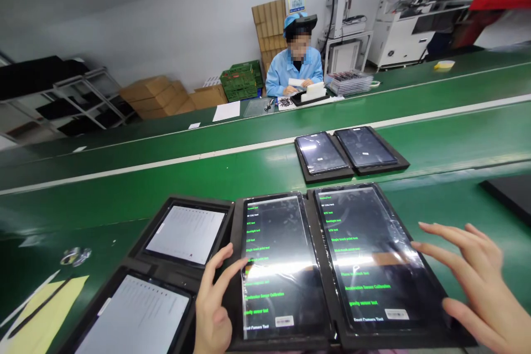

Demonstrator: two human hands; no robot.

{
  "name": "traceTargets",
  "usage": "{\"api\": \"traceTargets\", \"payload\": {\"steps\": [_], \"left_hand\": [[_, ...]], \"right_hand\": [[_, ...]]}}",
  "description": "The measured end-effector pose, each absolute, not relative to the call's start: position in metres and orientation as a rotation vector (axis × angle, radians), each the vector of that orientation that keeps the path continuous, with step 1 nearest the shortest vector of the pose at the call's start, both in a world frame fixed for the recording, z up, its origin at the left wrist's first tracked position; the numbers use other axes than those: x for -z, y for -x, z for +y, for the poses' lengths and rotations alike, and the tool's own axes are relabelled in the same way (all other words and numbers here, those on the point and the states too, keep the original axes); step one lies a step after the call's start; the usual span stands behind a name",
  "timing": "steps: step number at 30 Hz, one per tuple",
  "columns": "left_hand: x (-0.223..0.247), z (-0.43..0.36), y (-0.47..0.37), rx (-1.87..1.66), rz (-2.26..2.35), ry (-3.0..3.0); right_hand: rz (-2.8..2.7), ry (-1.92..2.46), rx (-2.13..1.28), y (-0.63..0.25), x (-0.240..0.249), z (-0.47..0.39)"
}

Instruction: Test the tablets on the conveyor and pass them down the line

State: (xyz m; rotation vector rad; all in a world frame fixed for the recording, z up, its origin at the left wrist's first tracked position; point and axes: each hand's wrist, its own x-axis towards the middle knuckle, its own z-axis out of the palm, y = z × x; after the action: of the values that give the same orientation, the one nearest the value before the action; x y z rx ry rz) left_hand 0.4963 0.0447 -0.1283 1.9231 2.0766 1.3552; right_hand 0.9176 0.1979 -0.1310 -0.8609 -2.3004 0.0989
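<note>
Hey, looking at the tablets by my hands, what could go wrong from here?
Your left hand has a fingertip at the edge of one green-text tablet; its stacked lines could invite a wrong tap. Your right hand has a fingertip at the right edge of the other tablet; a bump might nudge it. Glare on both may hide some lines.

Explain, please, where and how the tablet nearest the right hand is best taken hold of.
Probably by both long edges, from above, one hand at each side: the tablet lies flat, screen up, thin and broad, on a dark tray. The right hand is near its right edge.
</note>
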Motion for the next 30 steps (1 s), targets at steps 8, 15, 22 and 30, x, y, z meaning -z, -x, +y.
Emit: {"api": "traceTargets", "payload": {"steps": [8, 15, 22, 30], "left_hand": [[0.128, 0.049, -0.498, -1.129, 1.989, -1.891], [0.129, 0.046, -0.499, -1.018, 1.982, -1.922], [0.124, 0.054, -0.498, -0.947, 2.069, -1.959], [0.070, 0.105, -0.487, -0.688, 1.858, -2.089]], "right_hand": [[-2.279, 0.988, -0.277, -0.946, 0.146, 0.199], [-2.309, 0.909, -0.323, -0.932, 0.144, 0.208], [-2.594, 0.665, -0.078, -0.882, 0.133, 0.228], [-2.636, 0.687, -0.023, -0.870, 0.116, 0.258]]}}
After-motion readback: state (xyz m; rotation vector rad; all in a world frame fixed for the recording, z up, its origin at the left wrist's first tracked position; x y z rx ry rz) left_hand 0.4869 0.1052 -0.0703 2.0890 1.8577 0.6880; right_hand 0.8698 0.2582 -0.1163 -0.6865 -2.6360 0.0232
